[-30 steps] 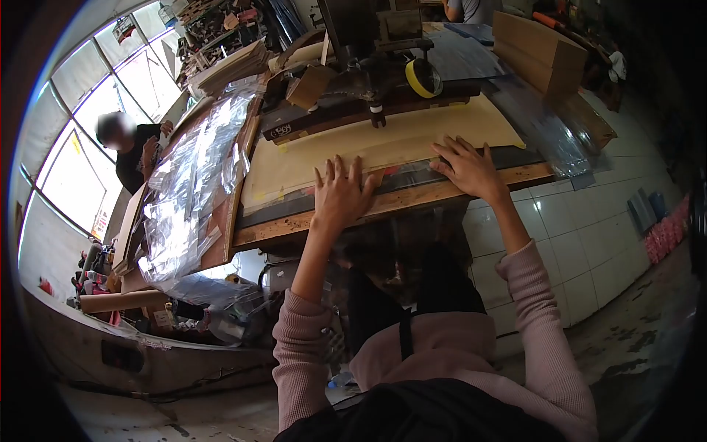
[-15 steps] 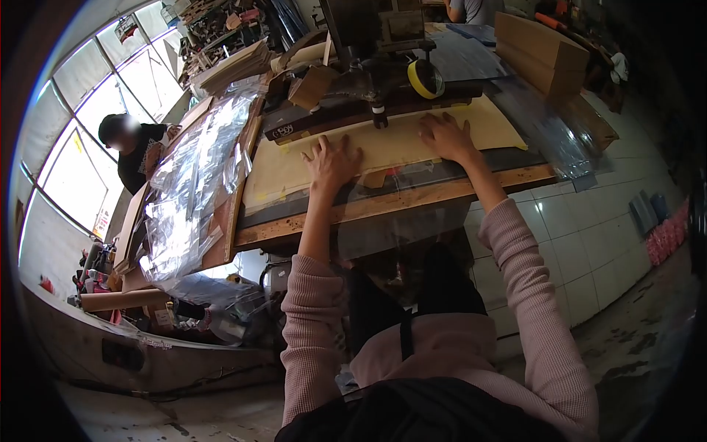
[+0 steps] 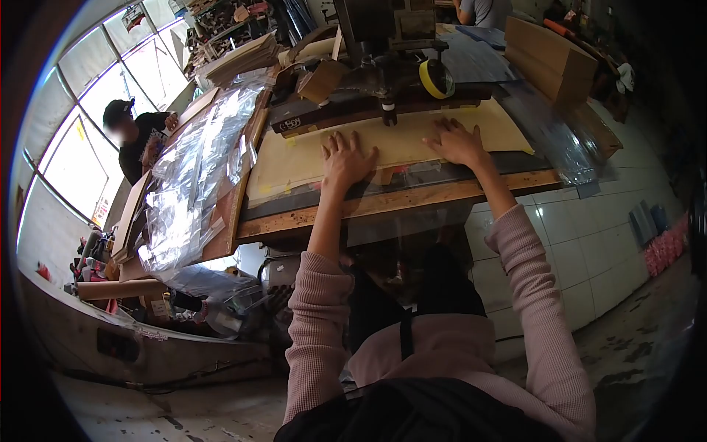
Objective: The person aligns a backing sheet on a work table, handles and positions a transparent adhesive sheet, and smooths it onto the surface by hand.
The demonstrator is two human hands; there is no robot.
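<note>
Head view: hands [image 3: 347, 160] [image 3: 460, 143] spread on tan sheet [image 3: 401, 141]; dark bar [image 3: 335, 116] perhaps hides far edge.

Both arms reach forward from the body, well apart, in dusty-pink ribbed-knit sleeves pushed up so that wrists and much of the forearms are bare. The bare left hand [image 3: 345, 163] is palm down, fingers spread and pointing ahead, its thumb stretched out toward the other hand. The left forearm [image 3: 328, 221] runs nearly straight forward. The bare right hand [image 3: 458, 144], also palm down with fingers fanned, is angled inward, and its right forearm [image 3: 501, 194] slants in from the side. The hands lie apart, nearly level, neither curled into a grip.
</note>
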